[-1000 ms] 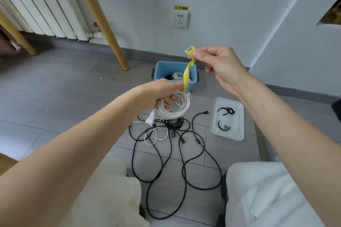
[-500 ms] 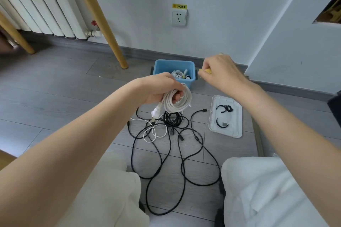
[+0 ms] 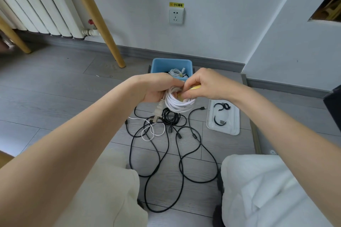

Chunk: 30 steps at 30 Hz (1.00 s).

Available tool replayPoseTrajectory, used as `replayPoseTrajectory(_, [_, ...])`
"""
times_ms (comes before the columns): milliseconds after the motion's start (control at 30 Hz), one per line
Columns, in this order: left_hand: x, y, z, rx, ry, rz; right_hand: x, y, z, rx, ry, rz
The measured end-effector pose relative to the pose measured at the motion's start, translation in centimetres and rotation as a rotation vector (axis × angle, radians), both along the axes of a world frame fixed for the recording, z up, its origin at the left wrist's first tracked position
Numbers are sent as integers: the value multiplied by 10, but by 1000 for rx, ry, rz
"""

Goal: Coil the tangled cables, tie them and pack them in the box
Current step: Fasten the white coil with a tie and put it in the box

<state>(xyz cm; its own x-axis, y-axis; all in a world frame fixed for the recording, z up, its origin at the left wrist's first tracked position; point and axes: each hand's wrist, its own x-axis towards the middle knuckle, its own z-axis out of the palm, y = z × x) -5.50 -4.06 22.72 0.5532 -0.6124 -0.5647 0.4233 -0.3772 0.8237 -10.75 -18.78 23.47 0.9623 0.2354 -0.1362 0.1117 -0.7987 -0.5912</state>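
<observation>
From the head camera, the left hand is gripping a white coiled cable above the floor, fingers curled round the top of the loops, and a pale plug is dangling from the coil's lower left. The right hand is meeting it from the other side, fingertips bunched and pinching a yellow tie right against the coil; only a sliver of yellow is showing between the fingers, so how far it is wrapping round the loops is hard to tell.

Just behind the hands, the blue box is sitting on the floor against the wall, with a white bundle already lying inside it. Below the hands, black cables are sprawling loose and tangled across the grey floor, a small black coil is lying among them, and a thin white cable is looping over their left side. To the right, the white lid is lying flat on the floor, carrying two black ties curled open. A wall socket is sitting above the box, a radiator is standing at the far left, and a slanted wooden leg is crossing in front of it.
</observation>
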Motion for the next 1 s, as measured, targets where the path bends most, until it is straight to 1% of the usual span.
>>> replayPoseTrajectory(67, [-4, -2, 4, 1, -5, -15, -1, 2, 0, -58, -57, -4])
replayPoseTrajectory(167, [-3, -3, 6, 41, -18, 10, -5, 10, 4, -273, -182, -17])
replayPoseTrajectory(233, [-1, -4, 5, 113, -73, 41, -5, 13, 5, -372, -270, -48])
replayPoseTrajectory(300, [0, -5, 3, 187, -127, 51, -5, 12, 5, -351, -313, -102])
replayPoseTrajectory(367, [2, -4, 2, 223, -153, 28, -3, 10, 4, -301, -274, -134])
replayPoseTrajectory(433, [2, -3, 2, 242, -172, -42, -1, 8, -1, -282, -166, -110])
replayPoseTrajectory(500, [0, -2, 3, 230, -167, -116, 0, 9, -3, -209, -35, -57])
replayPoseTrajectory(567, [-2, -2, 3, 217, -159, -142, 0, 10, -2, -135, 58, -33])
replayPoseTrajectory(633, [-3, -3, 2, 213, -165, -128, 1, 12, -5, -145, 34, -36])
replayPoseTrajectory(800, [-3, -7, -1, 193, -201, -101, 4, 17, -12, -323, -62, -49])
replayPoseTrajectory(1000, [0, -5, -2, 116, -253, -3, 11, 17, -17, -306, -162, -109])
